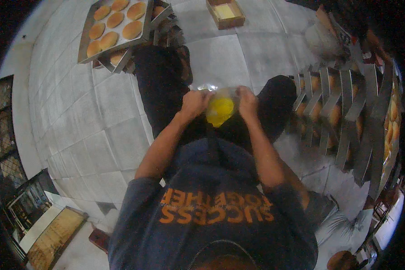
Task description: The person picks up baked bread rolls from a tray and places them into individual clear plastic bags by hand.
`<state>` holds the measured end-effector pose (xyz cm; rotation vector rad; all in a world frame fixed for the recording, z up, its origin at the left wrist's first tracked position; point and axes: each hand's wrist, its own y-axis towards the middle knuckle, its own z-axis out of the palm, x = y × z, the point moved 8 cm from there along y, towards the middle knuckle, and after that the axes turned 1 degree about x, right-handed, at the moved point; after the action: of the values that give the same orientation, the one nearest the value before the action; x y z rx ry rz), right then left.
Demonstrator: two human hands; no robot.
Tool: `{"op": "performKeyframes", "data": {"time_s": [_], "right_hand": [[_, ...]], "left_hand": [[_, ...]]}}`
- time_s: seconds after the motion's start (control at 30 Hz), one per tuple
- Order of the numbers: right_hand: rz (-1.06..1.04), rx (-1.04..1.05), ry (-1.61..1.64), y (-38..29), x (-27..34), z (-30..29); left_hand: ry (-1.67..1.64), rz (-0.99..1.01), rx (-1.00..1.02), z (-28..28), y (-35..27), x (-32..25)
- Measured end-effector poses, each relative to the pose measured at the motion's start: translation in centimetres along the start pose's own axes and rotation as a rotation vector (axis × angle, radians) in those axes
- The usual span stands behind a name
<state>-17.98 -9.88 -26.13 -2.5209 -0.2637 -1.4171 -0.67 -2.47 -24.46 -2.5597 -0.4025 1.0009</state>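
Observation:
Between my hands a clear plastic bag (227, 91) is stretched above my lap. Something bright yellow (220, 109) shows in or just behind it; whether this is a filling or a yellow container I cannot tell. My left hand (196, 102) pinches the bag's left edge, thumb towards the middle. My right hand (247, 101) grips the opposite edge, with the fingers curled. Both forearms reach forward over my dark trousers, and the lower part of the bag is blurred.
Round buns (115, 20) fill a metal tray (121, 47) atop a stack at the upper left. A cardboard box (230, 23) sits on the tiled floor (219, 57) ahead. Stacked bun trays (341, 111) rise on the right, near other people (344, 216). A wooden board (55, 236) lies lower left.

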Motion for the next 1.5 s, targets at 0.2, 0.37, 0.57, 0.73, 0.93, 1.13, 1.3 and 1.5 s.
{"op": "performKeyframes", "data": {"time_s": [0.2,0.37,0.57,0.73,0.93,1.13,1.3,1.5], "right_hand": [[-0.134,0.027,0.14,1.2,5.7,-2.7],[-0.098,0.171,0.648,3.6,9.4,-4.1],[-0.099,0.136,0.382,5.1,12.5,-2.1],[-0.09,-0.044,0.198,5.0,12.2,-1.2],[-0.079,-0.201,0.269,7.4,7.7,-6.4],[0.012,-0.264,0.481,4.3,5.7,-10.4],[-0.14,-0.144,0.314,3.6,5.2,-9.7],[-0.088,0.264,0.347,2.7,10.7,-4.8]], "left_hand": [[-0.387,0.36,-0.248,-4.2,-1.3,-2.6],[-0.372,0.097,-0.207,-8.1,-1.7,-3.3],[-0.642,0.039,-0.383,-10.6,-4.2,-0.4],[-0.788,0.024,-0.47,-12.3,-6.5,1.1],[-0.433,0.112,-0.561,-8.7,-2.0,-0.8],[-0.102,0.152,-0.432,-0.5,2.5,1.1],[0.055,0.071,-0.402,0.2,1.0,0.5],[-0.703,0.317,-0.28,-7.0,0.1,-4.1]]}}
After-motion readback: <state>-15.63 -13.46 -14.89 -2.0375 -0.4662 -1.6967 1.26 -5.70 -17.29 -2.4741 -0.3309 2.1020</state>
